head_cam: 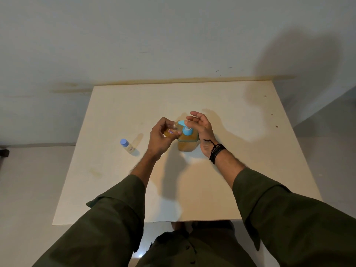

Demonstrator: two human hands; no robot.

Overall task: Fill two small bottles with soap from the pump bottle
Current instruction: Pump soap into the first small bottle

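Nearest the viewer, two forearms in dark olive-green sleeves (279, 205) reach over the pale cream rectangular surface (221, 180). The right wrist carries a black cord wristband (216, 152). At mid-surface stands the clear square pump bottle of amber soap with a light-blue pump head (187, 140), taken here as landmark. Just left of the pump bottle, the left hand (160, 138) curls its fingers around a small clear bottle with a red-and-white label (170, 132), holding it tilted with its mouth at the pump spout; the hand hides most of this bottle. Right of the pump bottle, the right hand (200, 130) is spread, fingers relaxed, its fingertips on the pump head. Well left of the pump bottle, a second small clear bottle with a blue cap (127, 145) stands apart, capped, its contents pale. Beyond the pump bottle rises a grey-white wall (173, 35) bearing the person's shadow.
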